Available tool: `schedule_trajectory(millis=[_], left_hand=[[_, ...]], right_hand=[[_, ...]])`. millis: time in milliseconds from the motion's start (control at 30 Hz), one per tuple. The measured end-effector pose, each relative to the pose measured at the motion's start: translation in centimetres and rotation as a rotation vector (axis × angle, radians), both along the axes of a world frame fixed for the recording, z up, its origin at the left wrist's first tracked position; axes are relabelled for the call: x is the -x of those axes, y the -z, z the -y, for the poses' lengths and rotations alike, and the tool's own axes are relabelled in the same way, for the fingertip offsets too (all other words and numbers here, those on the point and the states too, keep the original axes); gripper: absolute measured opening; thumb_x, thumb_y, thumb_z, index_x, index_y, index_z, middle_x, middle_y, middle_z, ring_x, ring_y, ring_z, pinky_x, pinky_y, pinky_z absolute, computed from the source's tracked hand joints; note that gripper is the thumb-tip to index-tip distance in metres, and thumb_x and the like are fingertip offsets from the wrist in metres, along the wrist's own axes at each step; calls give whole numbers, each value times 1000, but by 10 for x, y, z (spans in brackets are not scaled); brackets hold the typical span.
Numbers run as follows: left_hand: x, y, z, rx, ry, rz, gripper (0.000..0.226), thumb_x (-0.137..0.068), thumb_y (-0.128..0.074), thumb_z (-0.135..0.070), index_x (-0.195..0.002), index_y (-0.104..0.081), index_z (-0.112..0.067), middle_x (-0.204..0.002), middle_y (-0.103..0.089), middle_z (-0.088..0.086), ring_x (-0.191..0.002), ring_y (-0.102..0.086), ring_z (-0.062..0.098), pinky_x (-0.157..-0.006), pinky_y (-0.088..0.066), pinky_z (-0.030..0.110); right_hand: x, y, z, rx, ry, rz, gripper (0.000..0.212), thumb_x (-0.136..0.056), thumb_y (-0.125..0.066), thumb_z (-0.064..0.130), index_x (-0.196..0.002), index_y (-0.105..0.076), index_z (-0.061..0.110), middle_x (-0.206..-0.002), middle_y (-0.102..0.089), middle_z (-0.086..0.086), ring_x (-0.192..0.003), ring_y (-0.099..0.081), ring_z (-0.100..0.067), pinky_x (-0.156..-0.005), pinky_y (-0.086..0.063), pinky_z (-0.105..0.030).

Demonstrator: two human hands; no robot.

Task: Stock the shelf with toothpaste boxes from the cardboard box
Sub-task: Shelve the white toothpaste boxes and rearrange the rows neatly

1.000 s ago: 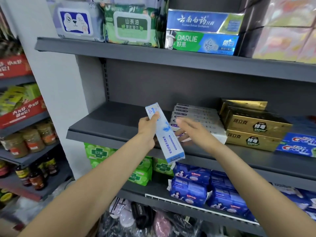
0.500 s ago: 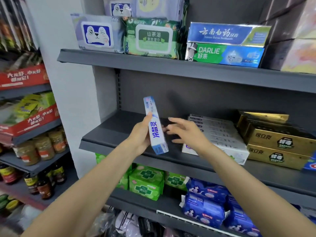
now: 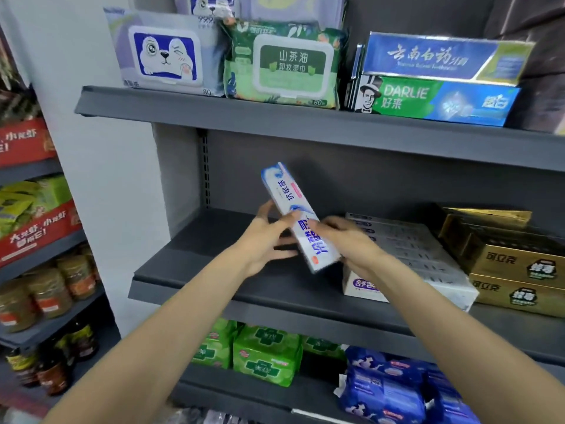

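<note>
A white and blue toothpaste box (image 3: 298,215) is held tilted above the grey middle shelf (image 3: 214,270), its top end leaning left. My left hand (image 3: 266,240) holds its left side with thumb and fingers. My right hand (image 3: 345,240) grips its lower right part. Just right of the hands lies a stack of white toothpaste boxes (image 3: 428,258) on the same shelf. The cardboard box is out of view.
Gold boxes (image 3: 513,270) fill the shelf's right part. Wet-wipe packs (image 3: 281,62) and Darlie toothpaste (image 3: 434,99) stand on the upper shelf. Green packs (image 3: 263,353) and blue packs (image 3: 388,390) lie below. Jars (image 3: 46,292) stand on the left rack.
The box has turned from nearly upright to leaning, its lower end swung right. My right hand has closed onto it. The view has moved closer to the shelf.
</note>
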State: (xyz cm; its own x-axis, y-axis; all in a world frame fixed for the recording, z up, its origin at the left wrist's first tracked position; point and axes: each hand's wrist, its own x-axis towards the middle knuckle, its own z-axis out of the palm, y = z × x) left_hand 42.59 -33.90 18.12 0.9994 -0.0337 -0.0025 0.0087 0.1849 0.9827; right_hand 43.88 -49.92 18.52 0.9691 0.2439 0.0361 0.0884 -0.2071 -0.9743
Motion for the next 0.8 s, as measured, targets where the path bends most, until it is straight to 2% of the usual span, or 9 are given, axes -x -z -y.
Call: schedule_trajectory(millis=[67,133,167,267,367,433,533,700,800], left_hand=[[-9,-3,-1,-25,-12,20,63,-89,-64,-14,-140,-32,-30,-119,-64,6,-97,-67,24,-81,-55,47],[-22,-8,-3,-126,-62,80,72,-88,-64,-12,-146,-27,-33,-122,-62,-2,-100,-65,20,-82,-55,44],[-29,-11,-5,-262,-90,126,73,-89,-64,-13,-147,-24,-33,-126,-59,-4,-104,-63,21,-86,-53,41],[-58,-19,-8,-992,-105,251,71,-92,-59,-20,-149,-20,-32,-138,-51,5,-120,-53,29,-95,-43,31],[-83,-17,1,-1364,70,312,67,-93,-56,-17,-149,-23,-32,-142,-46,11,-127,-46,31,-101,-36,30],[-100,-9,10,-1441,159,303,66,-94,-54,-15,-149,-23,-32,-147,-40,9,-131,-42,29,-105,-33,30],[-127,7,23,-1599,124,274,65,-96,-49,-16,-149,-18,-39,-151,-32,13,-135,-35,34,-111,-31,41],[-148,11,36,-1789,30,191,64,-98,-41,-11,-148,-15,-42,-153,-21,10,-138,-22,38,-113,-20,54],[-152,14,44,-1644,-11,138,63,-96,-47,-40,-150,-18,-22,-151,-23,13,-140,-20,34,-115,-19,46]], right_hand=[[-8,-5,-3,-6,-61,-63,28,-97,-48,33,-105,-61,9,-94,-70,-6,-82,-66,-17,-70,-51,-27],[-20,-7,-1,149,-19,-44,37,-99,-40,38,-114,-61,12,-107,-68,-5,-98,-63,-19,-79,-48,-30],[-28,-8,5,326,26,36,37,-99,-41,38,-118,-60,12,-115,-65,-6,-105,-60,-20,-84,-44,-28],[-47,-10,30,821,118,242,44,-94,-53,35,-130,-50,10,-132,-56,-11,-122,-51,-26,-96,-38,-28],[-57,-3,51,926,120,187,52,-90,-59,37,-128,-50,3,-128,-55,-14,-122,-50,-30,-97,-37,-31],[-64,6,61,882,126,183,63,-82,-64,51,-132,-49,15,-131,-56,-6,-124,-50,-25,-102,-37,-31],[-79,20,71,904,131,167,86,-72,-56,72,-144,-35,30,-150,-38,5,-137,-36,-17,-115,-25,-34],[-80,23,69,991,134,116,75,-86,-51,59,-148,-29,23,-155,-27,1,-143,-25,-18,-113,-18,-26],[-83,22,69,1027,149,119,69,-87,-51,55,-146,-31,25,-154,-30,-1,-140,-30,-21,-109,-24,-25]])
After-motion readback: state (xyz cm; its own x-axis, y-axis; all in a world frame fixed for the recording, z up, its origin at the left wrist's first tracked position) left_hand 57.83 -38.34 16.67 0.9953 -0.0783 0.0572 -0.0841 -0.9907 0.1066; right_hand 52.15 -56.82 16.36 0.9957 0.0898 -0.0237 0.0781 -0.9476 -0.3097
